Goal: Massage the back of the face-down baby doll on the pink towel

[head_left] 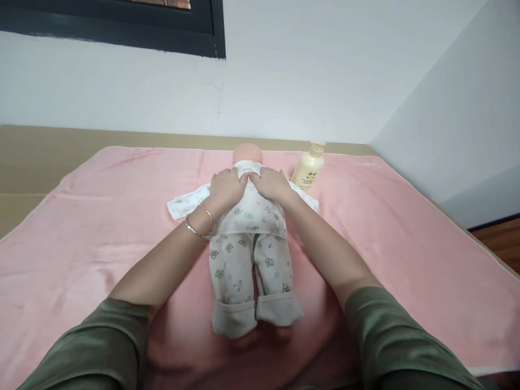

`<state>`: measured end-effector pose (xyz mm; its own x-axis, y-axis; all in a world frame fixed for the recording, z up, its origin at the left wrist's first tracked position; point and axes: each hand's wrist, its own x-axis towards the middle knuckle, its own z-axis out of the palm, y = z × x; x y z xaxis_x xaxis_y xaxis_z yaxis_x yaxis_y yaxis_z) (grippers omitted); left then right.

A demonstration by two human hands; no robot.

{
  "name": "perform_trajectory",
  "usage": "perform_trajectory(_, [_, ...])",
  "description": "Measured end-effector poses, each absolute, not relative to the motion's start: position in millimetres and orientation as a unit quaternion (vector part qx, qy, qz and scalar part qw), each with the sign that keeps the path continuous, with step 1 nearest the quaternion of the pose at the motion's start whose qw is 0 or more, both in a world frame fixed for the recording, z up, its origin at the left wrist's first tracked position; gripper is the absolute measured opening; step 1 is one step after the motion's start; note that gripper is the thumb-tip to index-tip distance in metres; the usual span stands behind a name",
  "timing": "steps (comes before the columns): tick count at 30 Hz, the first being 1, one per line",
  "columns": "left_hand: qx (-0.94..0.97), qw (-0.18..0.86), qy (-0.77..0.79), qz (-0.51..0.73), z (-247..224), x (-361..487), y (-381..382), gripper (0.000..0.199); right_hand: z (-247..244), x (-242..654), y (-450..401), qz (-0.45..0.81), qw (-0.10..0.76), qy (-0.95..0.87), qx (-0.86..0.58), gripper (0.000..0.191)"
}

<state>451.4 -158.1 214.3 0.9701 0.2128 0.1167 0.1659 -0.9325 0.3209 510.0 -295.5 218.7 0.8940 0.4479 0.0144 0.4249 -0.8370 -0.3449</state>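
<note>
A baby doll [247, 154] lies stretched out with its head at the far end and its feet toward me, apparently face down. It wears a white printed top [252, 216] and matching trousers [233, 265] with turned-up cuffs. My left hand [227, 188] rests flat on the left side of its upper back, fingers over the shoulder. On the right side, my right hand [271, 184] lies the same way, its thumb near the left thumb. Both hands are open and grip nothing. A silver bangle [199, 225] circles my left wrist. The doll's sleeves spread out to both sides.
A pale yellow pump bottle [309, 167] stands just beyond the right sleeve. Under everything lies a pink blanket [122, 238] over a wooden surface [36, 157]. A white wall [304, 70] with a dark window frame [162, 30] rises behind.
</note>
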Motion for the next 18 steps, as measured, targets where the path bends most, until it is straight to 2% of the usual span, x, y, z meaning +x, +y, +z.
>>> perform_trajectory(4, [0.989,0.087,0.071,0.093,221,441,-177,0.050,212,533,-305,0.050,0.226,-0.222,-0.947,0.071])
perform_trajectory(7, [0.984,0.134,0.083,0.081,219,445,-169,0.050,212,526,-302,0.027,0.187,-0.231,-0.954,0.073])
perform_trajectory(13, [0.958,0.262,0.104,0.056,208,463,-138,0.062,218,481,-284,-0.062,0.080,-0.232,-0.967,0.059])
perform_trajectory(15, [0.959,0.257,0.106,0.054,208,462,-138,0.060,218,477,-282,-0.077,0.070,-0.235,-0.966,0.055])
perform_trajectory(18, [0.973,0.195,0.104,0.067,212,455,-152,0.062,216,492,-286,-0.045,0.123,-0.229,-0.964,0.055])
